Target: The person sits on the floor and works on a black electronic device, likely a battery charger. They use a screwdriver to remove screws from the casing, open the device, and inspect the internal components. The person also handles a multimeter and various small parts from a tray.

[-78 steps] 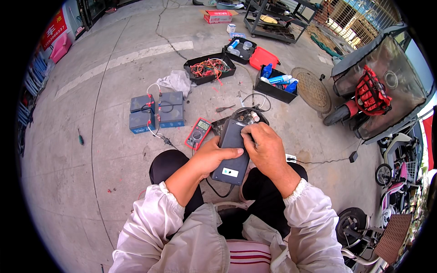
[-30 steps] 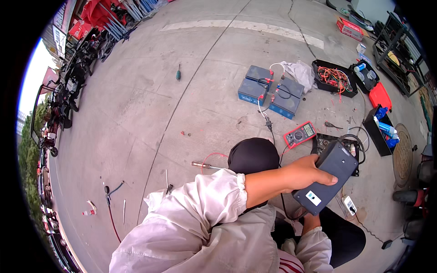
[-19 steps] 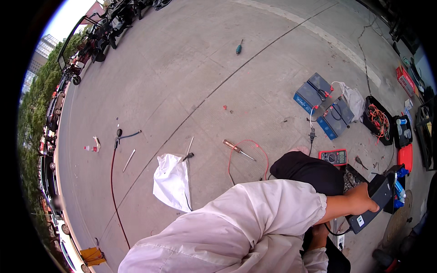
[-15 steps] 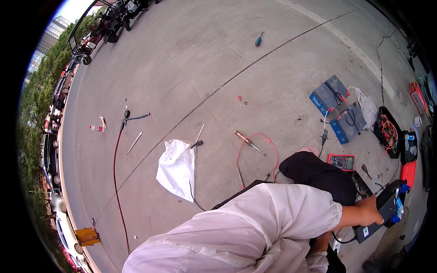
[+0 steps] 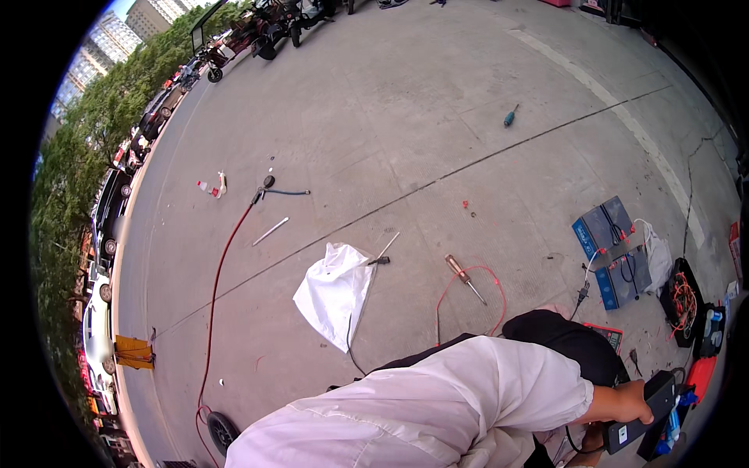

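From the lower left my left arm, in a pale sleeve, reaches across to the right. My left hand (image 5: 629,402) is closed around a long black box (image 5: 662,395) with a white label and a black cable at its lower end. Below it, only part of my right hand (image 5: 594,443) shows near that cable; its fingers are hidden. Beyond my dark-clothed knee lies a red multimeter (image 5: 608,334), partly covered. A blue plastic-wrapped bundle (image 5: 671,429) sits beside the black box, at the right rim.
Two blue-grey batteries (image 5: 599,232) with wires stand at right, near a black case (image 5: 683,300) of orange wires. A screwdriver (image 5: 466,279), red test lead (image 5: 505,304), white bag (image 5: 331,292) and red air hose (image 5: 212,312) lie on the concrete. Farther off is a teal screwdriver (image 5: 510,117).
The whole view has swung, so the ground items sit farther right. My knee and arm now cover more of the multimeter. My left hand keeps its grip on the black box.
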